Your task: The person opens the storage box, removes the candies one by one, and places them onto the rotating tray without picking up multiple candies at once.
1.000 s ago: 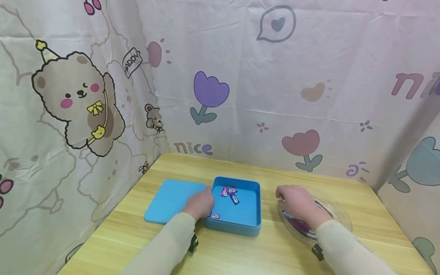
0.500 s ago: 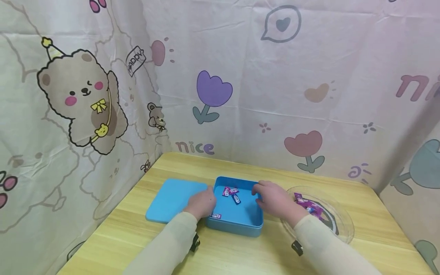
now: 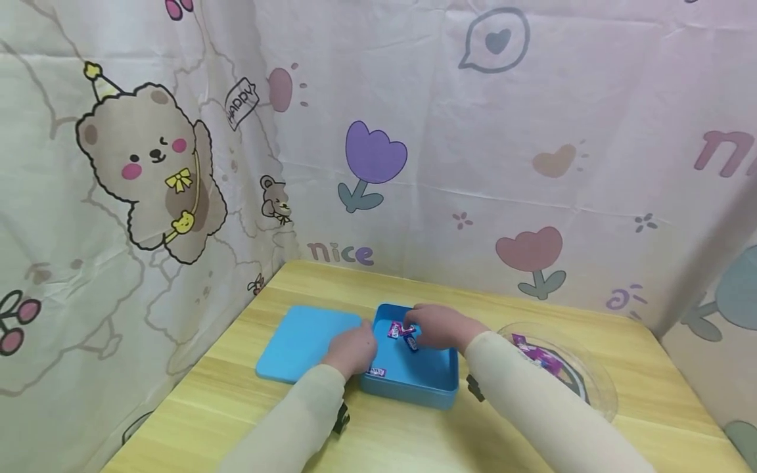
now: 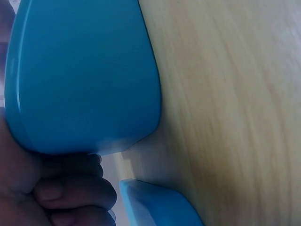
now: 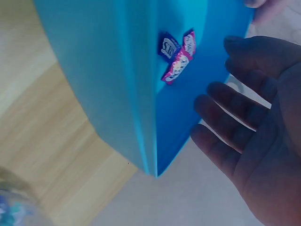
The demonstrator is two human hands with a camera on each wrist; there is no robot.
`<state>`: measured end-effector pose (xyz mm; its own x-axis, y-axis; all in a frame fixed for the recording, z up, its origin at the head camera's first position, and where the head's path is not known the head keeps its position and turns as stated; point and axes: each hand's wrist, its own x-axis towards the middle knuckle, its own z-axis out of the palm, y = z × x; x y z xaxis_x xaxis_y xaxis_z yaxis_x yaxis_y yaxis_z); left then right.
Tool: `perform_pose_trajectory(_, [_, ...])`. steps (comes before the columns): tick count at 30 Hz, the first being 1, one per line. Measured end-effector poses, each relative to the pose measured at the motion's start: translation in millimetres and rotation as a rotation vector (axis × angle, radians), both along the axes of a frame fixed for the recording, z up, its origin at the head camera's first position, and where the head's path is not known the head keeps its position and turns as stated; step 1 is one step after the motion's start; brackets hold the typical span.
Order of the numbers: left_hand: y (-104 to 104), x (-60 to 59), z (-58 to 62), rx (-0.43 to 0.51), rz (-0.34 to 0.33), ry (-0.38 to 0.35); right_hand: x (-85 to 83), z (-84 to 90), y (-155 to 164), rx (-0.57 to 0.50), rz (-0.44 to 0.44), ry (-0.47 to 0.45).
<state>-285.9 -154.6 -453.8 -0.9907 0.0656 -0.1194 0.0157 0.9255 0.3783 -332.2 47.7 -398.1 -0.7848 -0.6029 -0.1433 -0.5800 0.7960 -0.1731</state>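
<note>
Right hand (image 3: 437,326), a second ago at the clear plate (image 3: 591,381), is now hovering inside the blue box (image 3: 414,374), fingers spread, holding nothing, above three candies (image 5: 178,57): drop apparently complete. Left hand (image 3: 353,348) is curling against the box's left wall.

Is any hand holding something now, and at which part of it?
The right hand is open over the blue box and holds nothing. The left hand rests at the box's left wall; a grip cannot be told.

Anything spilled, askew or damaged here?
Nothing stands out. The blue box sits flat on the table, its lid flat beside it. Candies lie inside the box and on the clear plate. Right hand is open over the box; left hand rests at its edge.
</note>
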Motion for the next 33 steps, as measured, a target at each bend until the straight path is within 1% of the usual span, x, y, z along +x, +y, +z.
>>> perform_pose_trajectory(3, [3.0,0.1,1.1,-0.010,-0.002,-0.011,-6.2,-3.2,-9.3,0.040,-0.030,-0.035])
perform_pose_trajectory(6, [4.9,-1.3,2.4,-0.031,-0.017,-0.007,-11.8,-5.6,-18.2,0.069,-0.087,-0.053])
perform_pose_trajectory(10, [6.1,-2.5,3.3,-0.045,-0.025,0.000,-16.5,-6.8,-27.3,0.096,-0.178,-0.048])
perform_pose_trajectory(13, [6.4,-2.1,2.7,-0.051,-0.024,-0.001,-18.3,-8.5,-31.7,0.124,-0.213,-0.023])
perform_pose_trajectory(16, [6.7,-1.9,0.9,-0.051,-0.022,-0.004,-20.5,-13.3,-35.5,0.147,-0.194,0.014])
perform_pose_trajectory(22, [6.9,-3.1,-2.2,-0.053,-0.016,0.002,-30.9,-30.9,-42.0,0.193,-0.118,0.131])
perform_pose_trajectory(25, [6.2,-3.8,-2.7,-0.062,-0.015,0.007,-31.8,-34.5,-43.8,0.207,-0.092,0.173])
perform_pose_trajectory(28, [5.1,-4.6,-3.2,-0.062,-0.018,0.011,-29.6,-34.1,-44.3,0.203,-0.078,0.175])
perform_pose_trajectory(33, [3.1,-5.1,-4.0,-0.073,-0.028,0.015,-26.5,-34.1,-44.0,0.169,-0.092,0.128])
